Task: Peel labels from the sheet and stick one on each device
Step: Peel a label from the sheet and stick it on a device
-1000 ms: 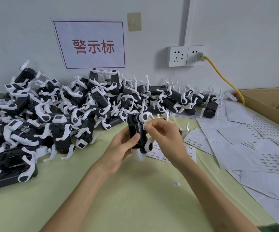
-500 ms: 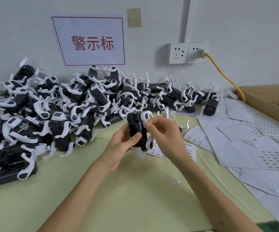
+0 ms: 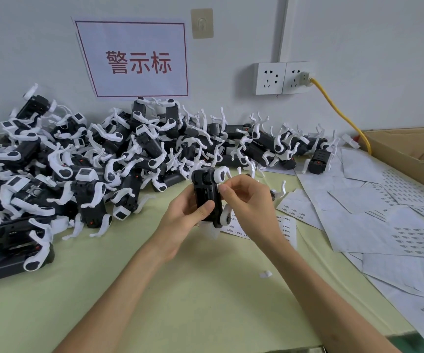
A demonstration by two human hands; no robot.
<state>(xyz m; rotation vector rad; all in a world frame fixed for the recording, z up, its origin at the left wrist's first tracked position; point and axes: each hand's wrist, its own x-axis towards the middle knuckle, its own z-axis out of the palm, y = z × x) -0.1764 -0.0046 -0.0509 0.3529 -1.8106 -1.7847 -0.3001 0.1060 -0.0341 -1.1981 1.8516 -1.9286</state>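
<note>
A black device with white legs (image 3: 205, 193) stands upright above the pale green table (image 3: 185, 296), near its middle. My left hand (image 3: 184, 217) grips the device from the left, thumb across its lower front. My right hand (image 3: 246, 200) pinches a small white label (image 3: 220, 187) against the device's right edge. The label sheet (image 3: 286, 226) lies flat on the table just behind my right wrist, partly hidden by it.
A large heap of black-and-white devices (image 3: 91, 169) fills the left and back of the table. Used label sheets (image 3: 384, 212) cover the right side. A cardboard box (image 3: 409, 151) holding devices stands far right. A yellow cable (image 3: 340, 115) runs from the wall socket. A paper scrap (image 3: 266, 274) lies on the table.
The hands and the device keep the same hold. They sit slightly higher in view, mostly from a small head shift.
</note>
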